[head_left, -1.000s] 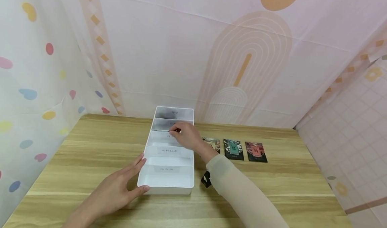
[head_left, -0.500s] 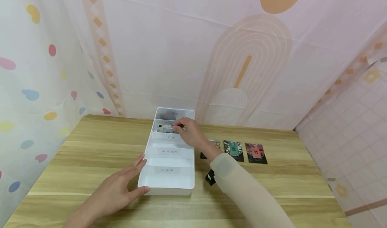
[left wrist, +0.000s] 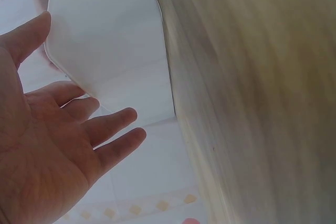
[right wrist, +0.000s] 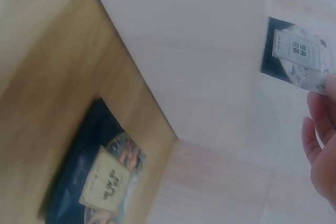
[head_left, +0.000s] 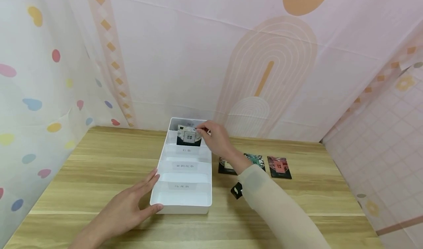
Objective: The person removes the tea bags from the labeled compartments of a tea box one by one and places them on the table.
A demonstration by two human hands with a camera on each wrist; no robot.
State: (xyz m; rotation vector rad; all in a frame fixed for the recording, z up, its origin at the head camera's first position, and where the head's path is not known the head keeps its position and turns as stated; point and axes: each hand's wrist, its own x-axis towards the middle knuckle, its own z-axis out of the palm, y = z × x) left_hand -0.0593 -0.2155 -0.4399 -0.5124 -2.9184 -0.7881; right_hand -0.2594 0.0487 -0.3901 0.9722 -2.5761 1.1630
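A white divided box point(head_left: 181, 209) with labelled compartments stands on the wooden table. My right hand point(head_left: 216, 137) pinches the upper right corner of a black-and-white tea sachet point(head_left: 189, 136), its printed face towards me. The sachet is upright over the second compartment from the back, seemingly above the box floor; whether it touches a divider I cannot tell. In the right wrist view, the same tea sachet point(right wrist: 295, 53) shows beside the box wall. My left hand point(head_left: 127, 201) rests at the box's front left corner, thumb on the front and relaxed fingers along the left side.
Right of the box lie a yellow-labelled sachet point(head_left: 226, 166), partly behind my right arm, a green-labelled sachet point(head_left: 257, 160) and a red-labelled sachet point(head_left: 279, 167). A small black piece point(head_left: 236, 190) is partly hidden by my right sleeve. Patterned curtains point(head_left: 185, 58) stand behind the table.
My right hand has moved towards the back of the box and raised the sachet, so its face now shows above the second compartment. My left hand has stayed at the corner.
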